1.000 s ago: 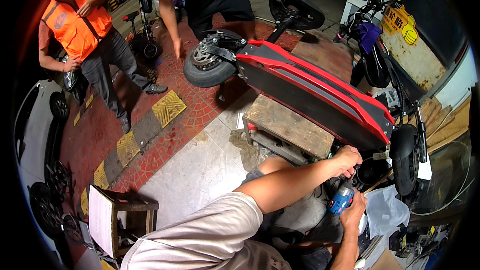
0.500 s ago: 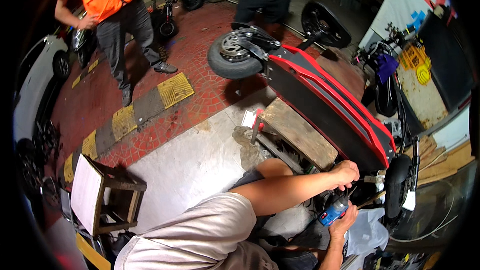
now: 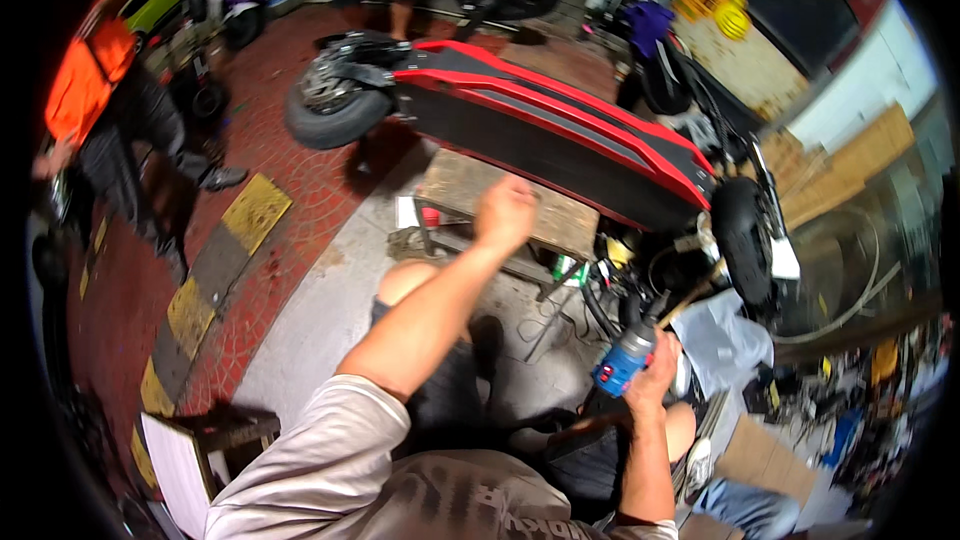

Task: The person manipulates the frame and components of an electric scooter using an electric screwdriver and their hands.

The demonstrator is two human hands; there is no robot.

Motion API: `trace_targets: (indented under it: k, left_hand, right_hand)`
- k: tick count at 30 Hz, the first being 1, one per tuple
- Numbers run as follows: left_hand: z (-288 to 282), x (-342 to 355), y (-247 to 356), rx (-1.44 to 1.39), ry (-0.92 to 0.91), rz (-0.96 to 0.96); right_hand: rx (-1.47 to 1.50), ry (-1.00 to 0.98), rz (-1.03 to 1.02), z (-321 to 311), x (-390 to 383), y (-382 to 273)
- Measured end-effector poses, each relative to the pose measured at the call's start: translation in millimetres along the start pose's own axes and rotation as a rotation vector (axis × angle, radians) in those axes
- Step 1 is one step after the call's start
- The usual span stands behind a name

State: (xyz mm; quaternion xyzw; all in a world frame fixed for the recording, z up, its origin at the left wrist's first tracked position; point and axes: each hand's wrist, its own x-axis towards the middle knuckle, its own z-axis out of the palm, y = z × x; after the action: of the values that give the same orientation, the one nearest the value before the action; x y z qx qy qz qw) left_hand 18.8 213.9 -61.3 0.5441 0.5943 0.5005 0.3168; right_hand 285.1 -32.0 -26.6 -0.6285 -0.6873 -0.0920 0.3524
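Note:
My right hand (image 3: 655,372) is wrapped around the grip of a blue cordless drill (image 3: 620,368), whose dark nose points up and away from me. My left hand (image 3: 508,212) is closed above a worn wooden bench (image 3: 455,185), its fingers curled and somewhat blurred. Whatever those fingers hold, if anything, is hidden. Beyond them a red and black electric scooter (image 3: 560,145) lies on its side along the bench, its dark deck underside facing me. One wheel (image 3: 335,115) sticks out at the left and the other wheel (image 3: 742,240) at the right.
Cables and small parts (image 3: 605,290) lie beneath the scooter's right end. A white plastic bag (image 3: 722,340) is beside the drill. At lower left stands a stool (image 3: 185,470). A person in an orange vest (image 3: 88,90) stands far left, beyond a yellow and black speed bump (image 3: 205,285).
My left hand has left the scooter's right end and moved left over the bench. The drill in my right hand has drawn back from the scooter. My view has shifted to the right.

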Motion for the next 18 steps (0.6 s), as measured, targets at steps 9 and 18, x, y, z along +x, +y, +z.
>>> trace_targets:
  k: [9,18]
  left_hand:
    - [-18.2,17.8,-7.4,0.614,-0.038,0.242]
    - [-14.5,15.7,-2.7,0.443,0.010,0.176]
  right_hand:
    - [0.025,-0.029,0.003,-11.9,-15.0,4.4]
    - [0.058,-0.074,0.192,-22.1,-17.5,25.7]
